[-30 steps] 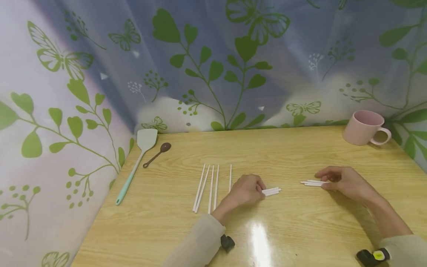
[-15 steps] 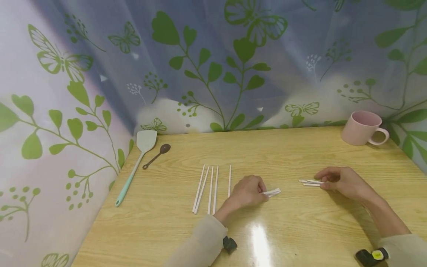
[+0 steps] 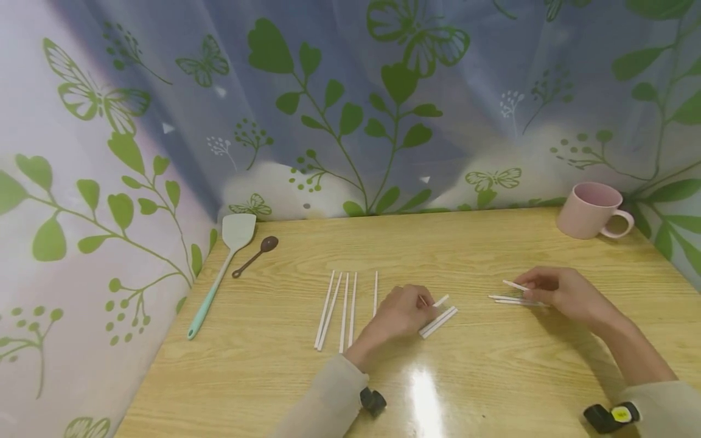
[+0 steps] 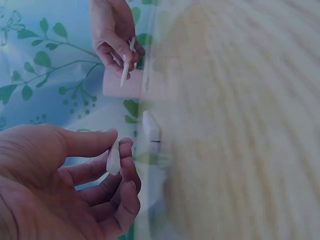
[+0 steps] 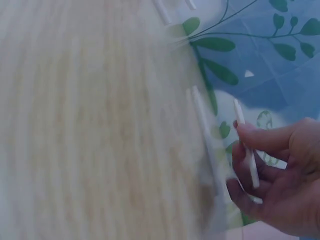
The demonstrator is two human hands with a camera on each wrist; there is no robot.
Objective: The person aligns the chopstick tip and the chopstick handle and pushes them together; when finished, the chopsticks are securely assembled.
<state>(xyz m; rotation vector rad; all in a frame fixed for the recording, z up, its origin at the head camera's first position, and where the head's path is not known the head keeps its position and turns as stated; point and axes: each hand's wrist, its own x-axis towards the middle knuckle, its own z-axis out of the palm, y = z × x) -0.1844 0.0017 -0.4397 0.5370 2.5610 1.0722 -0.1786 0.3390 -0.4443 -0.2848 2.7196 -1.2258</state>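
My left hand point(image 3: 401, 311) pinches a short white chopstick piece point(image 4: 114, 159) between thumb and fingertips, its end jutting past the fingers in the head view. Just below those fingers, two more short pieces point(image 3: 438, 323) lie side by side on the table. Farther right, my right hand point(image 3: 566, 297) pinches another short piece point(image 5: 246, 145) with a narrower tip pointing left, raised over the table. Beneath it lie more thin-tipped short pieces point(image 3: 506, 300), partly hidden by the fingers. Several long white chopsticks point(image 3: 344, 310) lie left of my left hand, which partly covers the rightmost one.
A pale turner with a mint handle point(image 3: 210, 303) and a small brown spoon point(image 3: 255, 257) lie at the table's left. The pink mug point(image 3: 585, 213) stands at the back right corner. A patterned curtain point(image 3: 328, 109) borders the table point(image 3: 438, 243).
Each hand has lifted one short piece away from the others, which now lie on the table. The left-hand pieces have turned to a steeper slant.
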